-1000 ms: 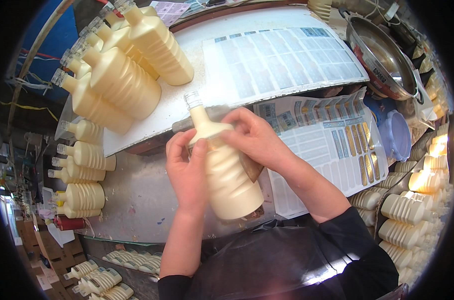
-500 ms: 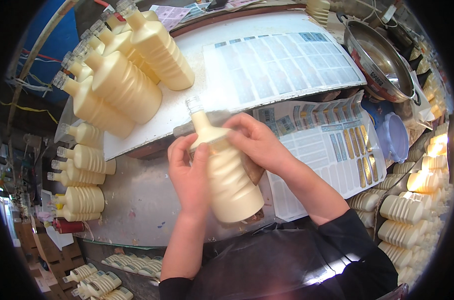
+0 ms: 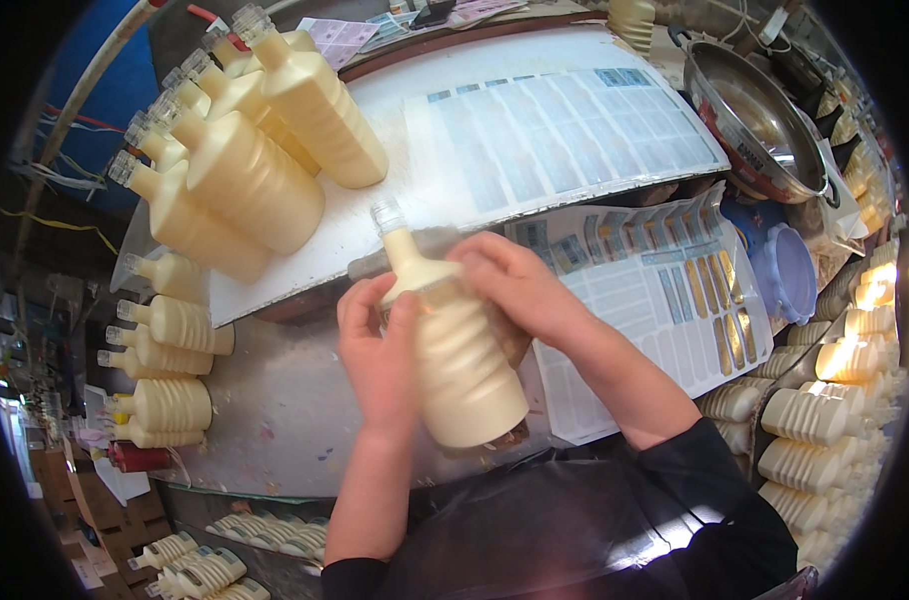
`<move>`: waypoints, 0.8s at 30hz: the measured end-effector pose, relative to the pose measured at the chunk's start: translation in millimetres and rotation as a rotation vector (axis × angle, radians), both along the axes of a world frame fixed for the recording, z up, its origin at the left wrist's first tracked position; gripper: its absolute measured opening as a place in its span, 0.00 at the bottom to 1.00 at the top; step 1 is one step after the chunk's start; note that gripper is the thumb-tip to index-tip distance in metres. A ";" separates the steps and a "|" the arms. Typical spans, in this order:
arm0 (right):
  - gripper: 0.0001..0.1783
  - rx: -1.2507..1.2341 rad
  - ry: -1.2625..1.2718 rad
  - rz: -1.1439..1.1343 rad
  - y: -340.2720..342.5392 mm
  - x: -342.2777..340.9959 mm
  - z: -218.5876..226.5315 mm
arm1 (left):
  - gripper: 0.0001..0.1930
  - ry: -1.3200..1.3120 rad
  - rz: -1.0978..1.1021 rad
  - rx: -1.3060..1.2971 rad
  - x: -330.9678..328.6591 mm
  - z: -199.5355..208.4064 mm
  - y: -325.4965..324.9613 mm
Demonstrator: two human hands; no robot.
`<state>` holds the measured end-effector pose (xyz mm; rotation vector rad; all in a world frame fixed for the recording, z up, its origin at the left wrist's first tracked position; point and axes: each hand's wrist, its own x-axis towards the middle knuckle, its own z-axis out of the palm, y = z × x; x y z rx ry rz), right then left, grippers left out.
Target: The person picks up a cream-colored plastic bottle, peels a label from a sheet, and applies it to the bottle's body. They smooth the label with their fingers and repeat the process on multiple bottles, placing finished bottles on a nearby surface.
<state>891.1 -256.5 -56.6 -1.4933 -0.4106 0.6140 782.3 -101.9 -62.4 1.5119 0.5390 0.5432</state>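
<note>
A cream plastic bottle (image 3: 465, 370) with ribbed sides and a clear threaded neck is tilted in front of me, its neck pointing away and a little left. My left hand (image 3: 377, 335) is closed around its left shoulder, thumb on the near face. At the opposite shoulder, my right hand (image 3: 520, 290) has its fingers curled in against the bottle. Whether a small piece lies under those fingertips is hidden. A narrow shiny band shows faintly across the shoulder between the hands. Behind the neck is a grey block (image 3: 435, 240), partly covered.
Several similar bottles (image 3: 260, 185) stand on the raised white board at left; more lie along the bench's left side. Label sheets (image 3: 565, 130) cover the board, and another sheet with gold strips (image 3: 615, 330) lies below. A metal pan (image 3: 755, 120) and a lilac tub (image 3: 787, 275) are at right.
My right hand has shifted slightly along the bottle's shoulder, its thumb now less visible. The bottle and my left hand stay nearly where they were.
</note>
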 end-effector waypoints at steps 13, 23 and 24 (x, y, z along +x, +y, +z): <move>0.19 -0.129 -0.626 -0.363 28.0 -27.7 22.9 | 0.14 -0.058 -0.016 -0.028 -0.1 -2.7 1.8; 0.17 -0.074 -0.570 -0.261 8.3 -27.7 22.8 | 0.30 -0.088 -0.064 -0.230 -7.5 6.3 -1.7; 0.16 -0.149 -0.753 -0.326 9.9 -23.6 19.6 | 0.34 -0.087 -0.081 -0.210 -13.2 2.6 -1.4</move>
